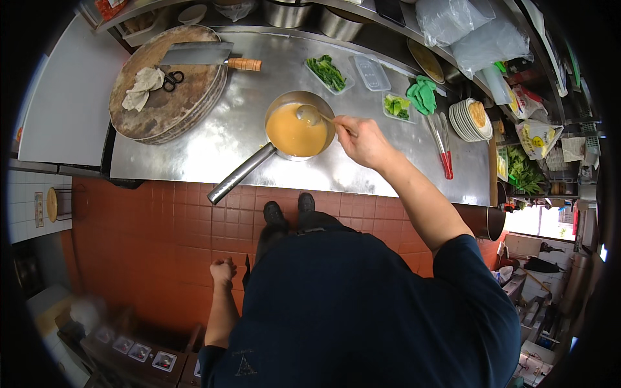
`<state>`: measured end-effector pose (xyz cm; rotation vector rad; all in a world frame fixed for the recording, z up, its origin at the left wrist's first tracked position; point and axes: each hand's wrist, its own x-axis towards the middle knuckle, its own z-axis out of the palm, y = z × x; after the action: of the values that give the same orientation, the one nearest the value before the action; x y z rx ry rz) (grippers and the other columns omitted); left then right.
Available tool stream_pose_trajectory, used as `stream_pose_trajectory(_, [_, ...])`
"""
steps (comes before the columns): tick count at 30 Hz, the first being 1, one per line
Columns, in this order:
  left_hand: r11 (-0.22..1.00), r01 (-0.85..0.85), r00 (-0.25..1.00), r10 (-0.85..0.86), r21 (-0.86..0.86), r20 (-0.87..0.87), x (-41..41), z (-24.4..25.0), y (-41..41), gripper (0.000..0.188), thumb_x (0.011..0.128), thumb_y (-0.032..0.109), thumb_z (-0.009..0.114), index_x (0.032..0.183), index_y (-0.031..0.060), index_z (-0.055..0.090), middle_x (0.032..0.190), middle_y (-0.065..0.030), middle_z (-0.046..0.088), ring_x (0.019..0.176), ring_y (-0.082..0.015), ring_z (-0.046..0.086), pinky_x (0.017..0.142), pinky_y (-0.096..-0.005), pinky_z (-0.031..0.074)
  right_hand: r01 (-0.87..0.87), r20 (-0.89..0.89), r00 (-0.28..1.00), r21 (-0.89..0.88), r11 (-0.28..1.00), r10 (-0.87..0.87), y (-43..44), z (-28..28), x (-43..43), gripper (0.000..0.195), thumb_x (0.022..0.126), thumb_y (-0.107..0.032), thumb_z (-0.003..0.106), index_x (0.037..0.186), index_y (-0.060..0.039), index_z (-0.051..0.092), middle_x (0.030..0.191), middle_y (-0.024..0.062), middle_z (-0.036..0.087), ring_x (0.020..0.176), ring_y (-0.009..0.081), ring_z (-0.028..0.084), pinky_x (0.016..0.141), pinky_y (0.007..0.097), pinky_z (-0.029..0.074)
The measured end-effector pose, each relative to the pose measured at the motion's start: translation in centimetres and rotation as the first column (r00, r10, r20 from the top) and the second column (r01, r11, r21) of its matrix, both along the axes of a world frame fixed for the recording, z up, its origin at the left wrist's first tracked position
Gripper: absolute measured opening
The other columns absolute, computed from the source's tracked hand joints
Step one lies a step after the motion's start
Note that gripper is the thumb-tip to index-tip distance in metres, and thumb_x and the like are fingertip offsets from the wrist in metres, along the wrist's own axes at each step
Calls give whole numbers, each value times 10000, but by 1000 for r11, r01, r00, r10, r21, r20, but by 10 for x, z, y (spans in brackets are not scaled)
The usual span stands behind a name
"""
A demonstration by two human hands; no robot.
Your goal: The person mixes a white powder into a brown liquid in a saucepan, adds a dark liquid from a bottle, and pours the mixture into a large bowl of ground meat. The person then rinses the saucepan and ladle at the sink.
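My right hand (361,140) grips the handle of a metal ladle or large spoon (308,115), whose bowl is at the surface of an orange-yellow liquid (295,133). The liquid sits in a steel saucepan (330,102) on the steel counter. The pan's long metal handle (242,173) points toward the lower left, past the counter's front edge. Away from the counter, my left hand (223,271) hangs at my side over the red tiled floor. Its fingers look curled; whether anything is in them cannot be told.
On a round chopping block (194,97) at the left lie a cleaver (199,54), black-handled scissors (172,81) and a cloth (144,88). Behind and right of the pan are tubs of greens (328,72), a green cloth (422,94), red-handled tongs (442,148) and stacked plates (468,121).
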<state>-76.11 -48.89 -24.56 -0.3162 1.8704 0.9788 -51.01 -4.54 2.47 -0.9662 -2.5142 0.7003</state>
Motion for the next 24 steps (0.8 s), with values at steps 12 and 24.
stream_pose_trajectory(12, [999, -2, 999, 1, 40, 33, -7, -5, -7, 130, 933, -1, 607, 873, 51, 504, 701, -24, 516, 529, -101, 496, 435, -269, 344, 211, -104, 959, -363, 908, -264, -7, -8, -8, 230, 1000, -109, 561, 1096, 69, 673, 820, 168, 712, 705, 207, 723, 650, 310, 567])
stream_pose_trajectory(24, [1000, 5, 1000, -5, 31, 7, -9, 2, -9, 107, 934, -21, 578, 889, 48, 509, 704, -23, 507, 521, -96, 461, 438, -277, 314, 220, -109, 963, -211, 953, -246, -19, 1, -10, 185, 947, -79, 601, 1063, 16, 709, 841, 248, 712, 722, 359, 715, 686, 375, 572])
